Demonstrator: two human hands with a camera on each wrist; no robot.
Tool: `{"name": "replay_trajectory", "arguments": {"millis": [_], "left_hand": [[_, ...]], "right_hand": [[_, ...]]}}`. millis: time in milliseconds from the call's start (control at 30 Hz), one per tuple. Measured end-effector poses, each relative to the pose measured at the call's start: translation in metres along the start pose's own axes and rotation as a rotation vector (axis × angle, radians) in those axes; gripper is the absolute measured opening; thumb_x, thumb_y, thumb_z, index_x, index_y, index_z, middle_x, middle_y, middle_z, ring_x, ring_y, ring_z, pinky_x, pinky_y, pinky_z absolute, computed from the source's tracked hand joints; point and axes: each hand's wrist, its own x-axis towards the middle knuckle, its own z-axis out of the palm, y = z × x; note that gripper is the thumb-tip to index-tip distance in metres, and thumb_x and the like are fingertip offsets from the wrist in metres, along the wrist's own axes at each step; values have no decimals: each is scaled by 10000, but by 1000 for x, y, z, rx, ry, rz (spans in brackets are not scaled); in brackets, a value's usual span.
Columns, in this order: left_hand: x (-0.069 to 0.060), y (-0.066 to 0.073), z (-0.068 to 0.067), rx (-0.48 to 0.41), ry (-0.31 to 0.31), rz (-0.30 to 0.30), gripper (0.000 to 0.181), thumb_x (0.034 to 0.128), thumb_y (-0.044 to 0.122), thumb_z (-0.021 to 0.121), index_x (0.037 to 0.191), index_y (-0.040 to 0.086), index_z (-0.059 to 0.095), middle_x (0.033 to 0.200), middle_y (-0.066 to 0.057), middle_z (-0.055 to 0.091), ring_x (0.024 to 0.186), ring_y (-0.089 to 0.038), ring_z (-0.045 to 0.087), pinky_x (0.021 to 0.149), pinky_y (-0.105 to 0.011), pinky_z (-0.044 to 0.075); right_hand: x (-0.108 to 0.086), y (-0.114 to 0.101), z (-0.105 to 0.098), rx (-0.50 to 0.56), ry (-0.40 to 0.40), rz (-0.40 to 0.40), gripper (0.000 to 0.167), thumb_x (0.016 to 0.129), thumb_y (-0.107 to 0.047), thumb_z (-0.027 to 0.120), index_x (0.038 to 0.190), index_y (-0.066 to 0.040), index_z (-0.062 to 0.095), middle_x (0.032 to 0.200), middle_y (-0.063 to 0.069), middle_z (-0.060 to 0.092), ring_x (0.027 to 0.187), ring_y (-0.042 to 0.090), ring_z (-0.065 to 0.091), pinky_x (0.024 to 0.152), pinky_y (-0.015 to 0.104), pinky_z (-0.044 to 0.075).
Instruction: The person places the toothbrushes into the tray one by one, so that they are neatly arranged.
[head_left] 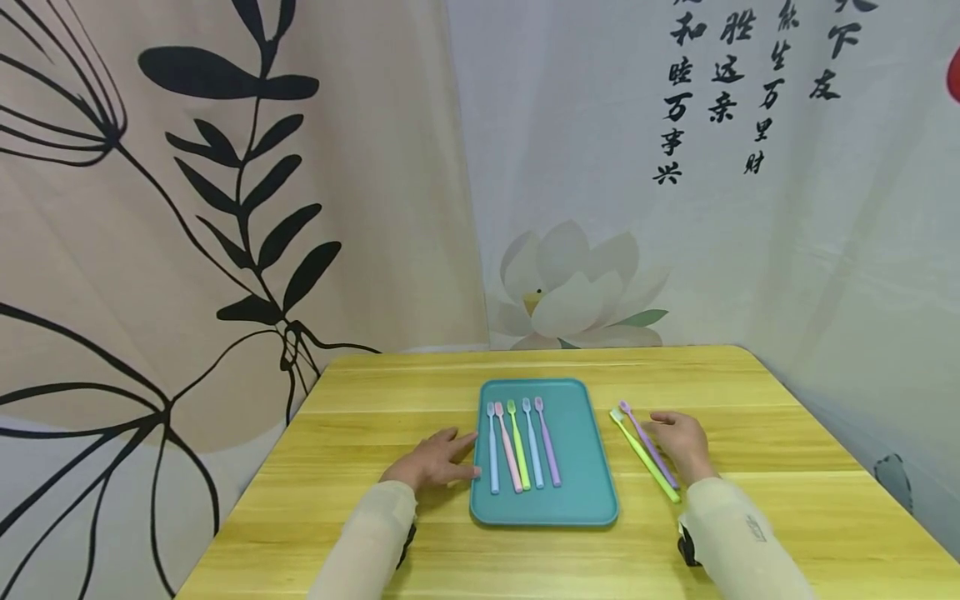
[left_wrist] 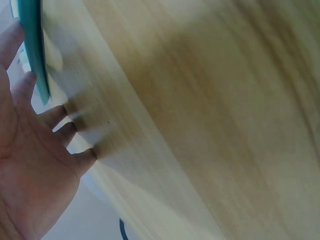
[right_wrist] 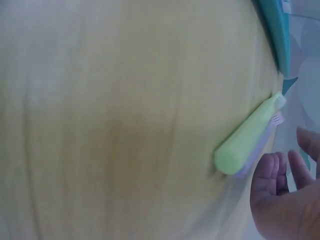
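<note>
A teal tray lies on the table with several toothbrushes side by side in it: a blue one, a pink one, a green one, a light blue one and a purple one. My left hand is at the tray's left side, fingers spread, fingertips at the rim. Right of the tray lie a green toothbrush and a purple toothbrush, close together. Beside them my right hand is loosely bent, holding nothing.
The wooden table has rounded far corners. Behind it hangs a cloth backdrop printed with plants, a flower and dark characters. Dark straps show at both wrists under pale sleeves.
</note>
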Motion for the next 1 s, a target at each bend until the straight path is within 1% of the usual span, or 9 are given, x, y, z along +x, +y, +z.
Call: {"name": "replay_trajectory", "arguments": {"millis": [67,167,400,667,833,1000], "left_hand": [[0,1,0,-8,0,1,770,902,553,658,1554,265,364,1603,-174,247,1463,-414,211,1153,-624,168],[-1,1,0,-12,1,-4,769,900,552,661,1552,267,369,1603,-172,247,1464,-412,209,1150,-627,171],[-1,1,0,-11,1,-9,772,898,555,663,1551,267,370,1602,-171,251,1464,-412,209,1144,-634,184],[-2,2,-1,-4,0,4,770,905,555,652,1555,261,361,1603,-173,248,1466,-407,207,1149,-628,175],[-2,2,-1,-6,-2,0,767,906,556,650,1555,266,360,1605,-170,243,1468,-404,202,1149,-629,175],[-1,2,0,4,-4,0,770,905,562,649,1555,265,361,1604,-170,247,1467,-404,207,1154,-619,170]], "right_hand": [[1,4,0,1,-3,9,502,980,-238,601,1399,27,520,1389,281,495,1065,343,570,803,374,516],[3,8,1,-2,-7,22,490,977,-228,608,1389,27,530,1360,276,515,1013,294,569,762,336,504],[3,13,2,-20,-12,43,471,965,-199,622,1368,33,548,1402,306,470,1046,322,542,789,368,484],[1,18,1,-84,13,-6,452,929,-196,662,1309,41,601,1292,296,571,961,301,600,725,343,503],[4,21,2,-113,16,-25,451,921,-192,682,1298,45,610,1317,305,558,998,326,597,751,366,496],[4,21,3,-153,7,-40,430,931,-166,670,1292,58,609,1343,315,535,1106,407,565,849,457,489]]}}
